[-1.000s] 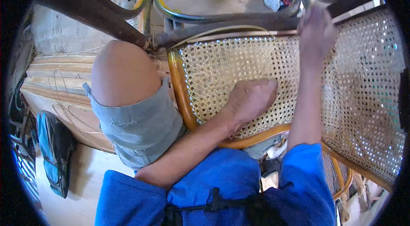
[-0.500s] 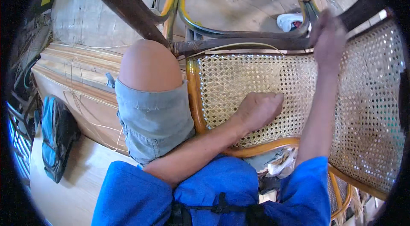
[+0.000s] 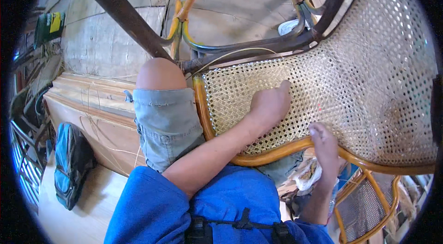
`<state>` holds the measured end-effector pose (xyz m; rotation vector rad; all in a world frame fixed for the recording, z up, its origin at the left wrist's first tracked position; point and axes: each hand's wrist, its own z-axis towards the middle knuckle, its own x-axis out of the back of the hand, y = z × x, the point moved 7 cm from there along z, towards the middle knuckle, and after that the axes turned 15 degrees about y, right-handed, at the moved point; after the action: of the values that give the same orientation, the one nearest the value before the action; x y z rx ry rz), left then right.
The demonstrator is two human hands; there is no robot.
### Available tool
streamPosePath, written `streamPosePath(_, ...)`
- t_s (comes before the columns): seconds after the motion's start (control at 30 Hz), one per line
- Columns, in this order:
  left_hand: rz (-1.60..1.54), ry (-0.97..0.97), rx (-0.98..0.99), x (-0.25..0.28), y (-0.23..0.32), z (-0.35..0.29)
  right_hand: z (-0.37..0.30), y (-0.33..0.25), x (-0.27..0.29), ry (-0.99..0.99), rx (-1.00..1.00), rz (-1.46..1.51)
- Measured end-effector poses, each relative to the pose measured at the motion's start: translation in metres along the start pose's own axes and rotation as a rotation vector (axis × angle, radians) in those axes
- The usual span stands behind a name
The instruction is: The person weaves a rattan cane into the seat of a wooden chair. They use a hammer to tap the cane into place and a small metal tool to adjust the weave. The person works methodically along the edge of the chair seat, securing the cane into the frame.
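Observation:
A rattan chair with a woven cane seat lies across my lap, its seat edged by an orange-brown rattan rail. My left hand rests on the weave, fingers curled, thumb side up; what it pinches, if anything, is hidden. Over the near rail is my right hand, its fingers bent together at the edge of the weave, and anything in them is too fine to make out. A loose cane strand arches along the dark far rail of the seat.
The cane backrest rises at the right. Dark and orange chair legs reach away at the far side. Stacked boards and a teal-black backpack are at my left. Another cane piece stands low at the right.
My right hand has come down from the far rail toward the near rail. My left hand has moved slightly up and left. The chair has turned, its backrest swinging farther away.

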<state>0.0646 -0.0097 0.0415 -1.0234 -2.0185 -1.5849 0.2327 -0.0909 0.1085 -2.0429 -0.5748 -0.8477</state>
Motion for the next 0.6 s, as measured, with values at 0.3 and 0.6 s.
streamPosePath(0.3,-0.022,0.210,0.076,-0.015,-0.004,0.080,-0.001,0.021,0.002,0.143,-0.047,0.161)
streamPosePath(0.6,-0.136,0.164,-0.009,-0.029,-0.008,0.095,-0.006,0.027,0.002,0.177,-0.004,0.206)
